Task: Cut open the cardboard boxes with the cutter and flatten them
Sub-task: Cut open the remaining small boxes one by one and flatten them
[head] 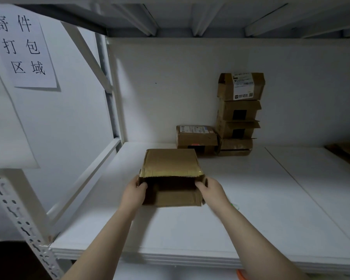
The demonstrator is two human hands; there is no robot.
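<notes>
**Dim white shelving bay**

I see a flat white shelf board [240,229] backed by a plain white wall panel [170,87]. A perforated white metal upright [22,225] stands at left, below a white paper sign with handwritten characters [22,47].

Both arms are bare and extended forward. The left forearm enters from 7 o'clock and runs toward 1 o'clock; the right forearm enters from 5 o'clock and runs toward 11 o'clock. Both wrists are near straight, with the backs of the grips facing the camera. The left grip [134,191] clasps the 9 o'clock wall of the cardboard box [170,161], fingertips curled into its open side. The right grip [210,189] clasps the 3 o'clock wall likewise
</notes>
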